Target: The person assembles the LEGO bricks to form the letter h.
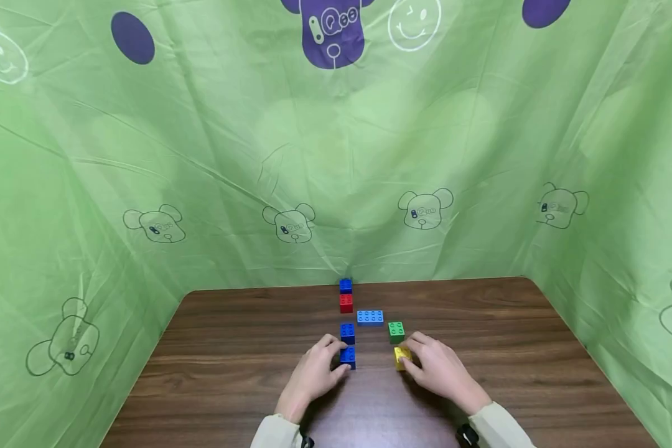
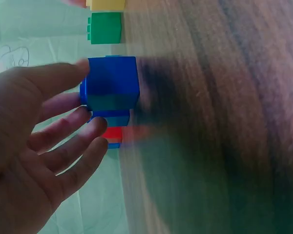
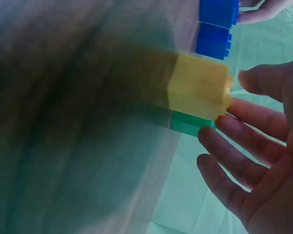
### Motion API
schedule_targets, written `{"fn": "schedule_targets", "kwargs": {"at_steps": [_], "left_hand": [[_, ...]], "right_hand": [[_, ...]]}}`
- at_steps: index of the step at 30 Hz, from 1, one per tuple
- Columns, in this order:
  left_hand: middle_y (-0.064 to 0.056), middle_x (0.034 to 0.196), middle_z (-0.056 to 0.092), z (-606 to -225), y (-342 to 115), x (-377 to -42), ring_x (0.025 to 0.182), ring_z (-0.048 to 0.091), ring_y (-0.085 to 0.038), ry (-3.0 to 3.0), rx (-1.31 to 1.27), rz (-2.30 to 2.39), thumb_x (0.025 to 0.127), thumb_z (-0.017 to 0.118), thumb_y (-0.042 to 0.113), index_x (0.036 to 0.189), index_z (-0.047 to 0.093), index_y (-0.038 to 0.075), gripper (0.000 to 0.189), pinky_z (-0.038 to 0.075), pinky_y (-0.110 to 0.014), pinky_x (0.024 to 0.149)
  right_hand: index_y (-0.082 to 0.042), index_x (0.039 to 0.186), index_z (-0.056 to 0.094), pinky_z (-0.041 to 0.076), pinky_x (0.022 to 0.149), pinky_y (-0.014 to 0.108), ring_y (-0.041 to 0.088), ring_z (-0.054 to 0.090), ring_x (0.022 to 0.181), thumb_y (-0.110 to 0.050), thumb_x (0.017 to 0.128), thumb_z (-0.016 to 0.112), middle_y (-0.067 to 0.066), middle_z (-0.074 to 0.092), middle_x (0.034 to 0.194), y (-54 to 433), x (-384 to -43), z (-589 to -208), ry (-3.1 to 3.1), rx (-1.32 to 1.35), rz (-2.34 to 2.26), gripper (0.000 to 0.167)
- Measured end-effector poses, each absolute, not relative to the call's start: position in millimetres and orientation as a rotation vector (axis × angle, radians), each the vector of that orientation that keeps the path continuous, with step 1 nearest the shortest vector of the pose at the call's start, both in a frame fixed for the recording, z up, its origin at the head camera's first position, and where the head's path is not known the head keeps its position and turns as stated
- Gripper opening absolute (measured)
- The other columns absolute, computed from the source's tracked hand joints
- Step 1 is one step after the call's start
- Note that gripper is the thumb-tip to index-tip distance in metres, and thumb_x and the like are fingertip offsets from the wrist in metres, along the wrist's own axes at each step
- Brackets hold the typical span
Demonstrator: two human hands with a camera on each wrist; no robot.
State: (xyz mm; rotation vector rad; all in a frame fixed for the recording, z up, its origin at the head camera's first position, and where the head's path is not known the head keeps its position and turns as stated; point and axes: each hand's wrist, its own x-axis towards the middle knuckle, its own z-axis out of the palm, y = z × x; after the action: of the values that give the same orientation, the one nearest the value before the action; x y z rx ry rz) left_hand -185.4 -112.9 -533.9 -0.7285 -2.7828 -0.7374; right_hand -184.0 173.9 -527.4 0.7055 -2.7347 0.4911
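Observation:
A dark blue building brick (image 1: 348, 358) stands on the table at its near side. My left hand (image 1: 315, 368) is at its left, thumb and forefinger near its studded top; in the left wrist view the thumb tip meets the edge of the blue brick (image 2: 112, 83), other fingers spread loosely. To the right is a yellow brick (image 1: 401, 358). My right hand (image 1: 438, 367) reaches over its right side. The right wrist view has the thumb apart from the yellow brick (image 3: 198, 87), with fingers loosely bent beside it. Whether those fingers touch it, I cannot tell.
Behind the near blue brick stand another dark blue brick (image 1: 347, 333), a red brick (image 1: 346, 303) and a far blue brick (image 1: 345, 286). A long light blue brick (image 1: 370, 318) and a green brick (image 1: 396, 332) lie to their right. Green cloth (image 1: 369, 255) borders the wooden table (image 1: 229, 348).

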Motion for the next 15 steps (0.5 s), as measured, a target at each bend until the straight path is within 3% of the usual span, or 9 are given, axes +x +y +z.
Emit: {"fn": "schedule_targets", "kwargs": {"at_steps": [8, 15], "left_hand": [[-0.003, 0.109, 0.068, -542.0, -109.7, -185.6, 0.097, 0.068, -0.018, -2.747, -0.71, -0.718, 0.086, 0.082, 0.014, 0.116, 0.067, 0.009, 0.034, 0.057, -0.038, 0.084], [-0.002, 0.11, 0.071, -545.7, -99.1, -186.0, 0.099, 0.07, -0.019, -2.808, -0.701, -0.754, 0.089, 0.078, 0.017, 0.117, 0.065, 0.013, 0.031, 0.058, -0.038, 0.085]], "right_hand": [[-0.015, 0.102, 0.076, 0.051, 0.06, 0.028, 0.005, 0.061, 0.076, -0.024, 0.087, 0.08, -0.008, 0.065, 0.097, 173.1, -186.2, -531.8, -2.754, 0.687, 0.508, 0.018], [-0.012, 0.1, 0.077, 0.056, 0.066, 0.032, 0.011, 0.067, 0.084, -0.022, 0.087, 0.08, -0.005, 0.066, 0.099, 173.2, -186.9, -526.5, -2.783, 0.702, 0.531, 0.017]]}}
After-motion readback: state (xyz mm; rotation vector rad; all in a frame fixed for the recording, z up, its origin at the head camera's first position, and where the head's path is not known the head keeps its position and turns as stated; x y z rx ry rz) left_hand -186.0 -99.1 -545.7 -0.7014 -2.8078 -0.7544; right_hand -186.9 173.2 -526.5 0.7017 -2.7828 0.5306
